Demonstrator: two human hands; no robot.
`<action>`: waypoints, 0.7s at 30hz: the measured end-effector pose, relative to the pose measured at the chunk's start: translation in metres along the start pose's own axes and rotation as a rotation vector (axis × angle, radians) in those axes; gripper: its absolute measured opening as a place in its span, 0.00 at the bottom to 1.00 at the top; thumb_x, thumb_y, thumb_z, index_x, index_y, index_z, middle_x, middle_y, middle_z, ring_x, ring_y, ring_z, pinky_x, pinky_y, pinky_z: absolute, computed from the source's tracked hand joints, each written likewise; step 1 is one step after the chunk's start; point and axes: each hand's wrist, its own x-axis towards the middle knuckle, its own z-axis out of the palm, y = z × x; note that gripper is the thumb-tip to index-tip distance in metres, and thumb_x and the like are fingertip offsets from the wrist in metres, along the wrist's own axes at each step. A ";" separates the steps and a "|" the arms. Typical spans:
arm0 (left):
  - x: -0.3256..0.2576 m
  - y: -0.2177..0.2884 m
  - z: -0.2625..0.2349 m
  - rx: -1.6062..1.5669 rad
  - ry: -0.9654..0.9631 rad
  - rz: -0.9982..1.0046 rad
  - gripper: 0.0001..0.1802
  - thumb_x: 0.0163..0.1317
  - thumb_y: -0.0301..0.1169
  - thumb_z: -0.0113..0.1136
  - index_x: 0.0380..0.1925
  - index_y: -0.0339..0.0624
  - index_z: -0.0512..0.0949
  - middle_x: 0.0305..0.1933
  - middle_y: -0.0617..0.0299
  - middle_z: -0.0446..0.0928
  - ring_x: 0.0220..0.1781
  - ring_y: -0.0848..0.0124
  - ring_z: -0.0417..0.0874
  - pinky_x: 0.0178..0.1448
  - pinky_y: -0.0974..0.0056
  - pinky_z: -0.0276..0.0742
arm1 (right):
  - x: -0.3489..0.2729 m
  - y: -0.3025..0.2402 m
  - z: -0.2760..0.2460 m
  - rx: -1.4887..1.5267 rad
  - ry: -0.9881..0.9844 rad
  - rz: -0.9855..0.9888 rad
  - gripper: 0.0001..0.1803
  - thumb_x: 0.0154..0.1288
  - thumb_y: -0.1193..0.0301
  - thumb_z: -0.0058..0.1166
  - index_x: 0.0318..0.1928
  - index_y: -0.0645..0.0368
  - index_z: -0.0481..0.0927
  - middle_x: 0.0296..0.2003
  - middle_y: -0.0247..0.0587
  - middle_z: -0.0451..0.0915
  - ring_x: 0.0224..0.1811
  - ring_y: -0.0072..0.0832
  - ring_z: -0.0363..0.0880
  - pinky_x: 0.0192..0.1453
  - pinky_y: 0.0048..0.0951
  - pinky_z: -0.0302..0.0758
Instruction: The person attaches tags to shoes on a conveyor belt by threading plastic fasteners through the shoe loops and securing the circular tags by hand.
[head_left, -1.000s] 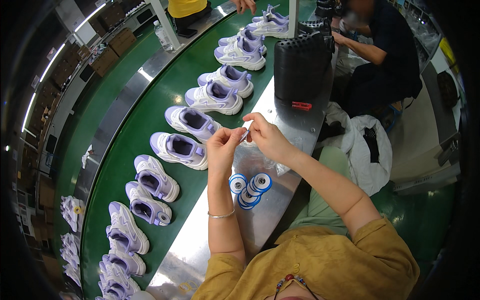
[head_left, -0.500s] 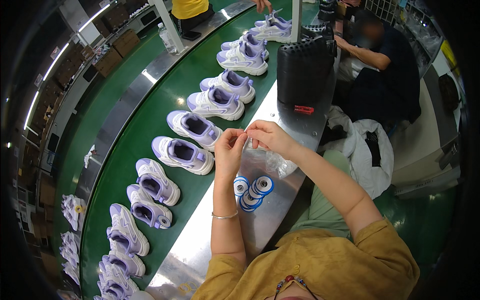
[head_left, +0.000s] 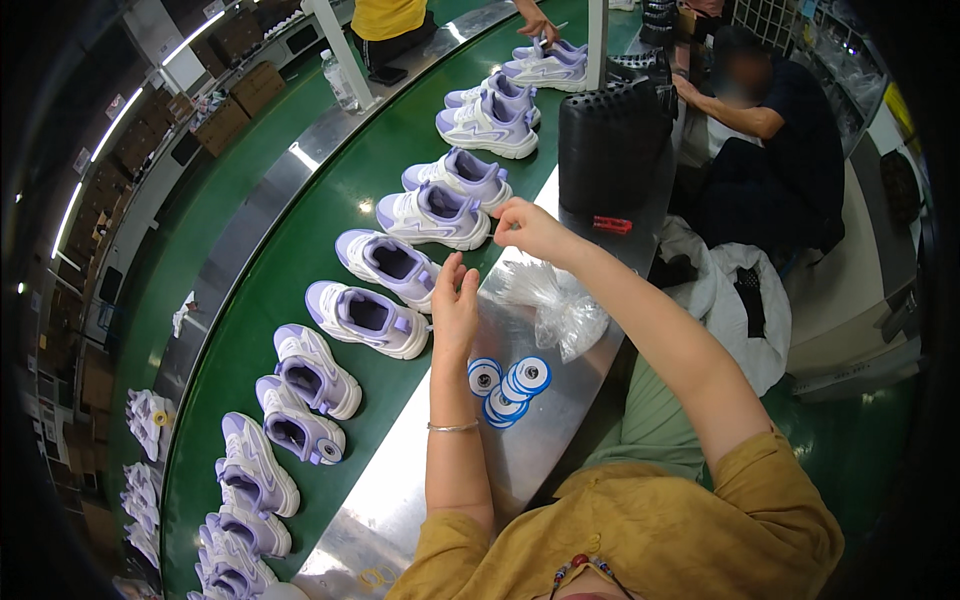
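My left hand (head_left: 456, 310) is raised over the metal ledge beside the belt, fingers stretched out and holding nothing I can see. Farther off and to the right, my right hand (head_left: 533, 232) has its fingers curled together near the heel of a white-and-lilac sneaker (head_left: 432, 216); whatever it pinches is too small to name. Between the hands and the ledge's edge lies a crumpled clear plastic bag (head_left: 568, 318). Closer to me, several round white tags with blue rims (head_left: 506, 402) overlap on the metal. One similar round tag (head_left: 328, 450) sits on a sneaker's heel.
Pairs of sneakers (head_left: 366, 308) line the curved green belt (head_left: 300, 250). A black perforated bin (head_left: 612, 150) with a red object (head_left: 612, 225) beside it stands on the ledge (head_left: 400, 470). One person (head_left: 780, 130) sits at right; another person's hand (head_left: 537, 22) reaches toward far shoes.
My hands, together at the fingertips before, have separated. The right moved away from me, toward the shoes; the left opened its fingers. The plastic bag now shows more fully.
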 end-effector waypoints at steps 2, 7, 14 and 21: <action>0.001 -0.001 0.003 -0.082 -0.013 -0.050 0.28 0.64 0.31 0.52 0.63 0.37 0.60 0.57 0.49 0.70 0.56 0.69 0.72 0.58 0.68 0.66 | 0.020 0.012 -0.002 -0.006 0.026 0.009 0.06 0.52 0.73 0.57 0.24 0.63 0.76 0.51 0.44 0.69 0.43 0.26 0.71 0.45 0.25 0.67; 0.003 -0.001 0.002 -0.218 -0.050 -0.119 0.37 0.65 0.32 0.50 0.67 0.35 0.42 0.70 0.43 0.47 0.71 0.59 0.52 0.68 0.63 0.53 | 0.043 0.024 0.012 0.116 0.084 0.032 0.06 0.53 0.72 0.57 0.25 0.62 0.76 0.57 0.48 0.67 0.50 0.30 0.71 0.51 0.28 0.67; 0.011 -0.012 0.015 0.202 0.143 -0.015 0.41 0.62 0.31 0.53 0.66 0.28 0.40 0.72 0.42 0.38 0.74 0.56 0.38 0.73 0.61 0.37 | 0.045 0.019 0.024 0.312 0.052 0.154 0.03 0.50 0.75 0.56 0.25 0.61 0.78 0.23 0.32 0.74 0.29 0.18 0.70 0.34 0.21 0.66; 0.017 -0.012 0.013 0.171 0.182 -0.018 0.25 0.61 0.24 0.49 0.59 0.27 0.60 0.64 0.42 0.60 0.67 0.53 0.60 0.68 0.59 0.56 | 0.031 0.025 0.017 0.185 0.007 -0.099 0.05 0.54 0.73 0.54 0.28 0.62 0.77 0.26 0.35 0.76 0.31 0.24 0.74 0.35 0.26 0.69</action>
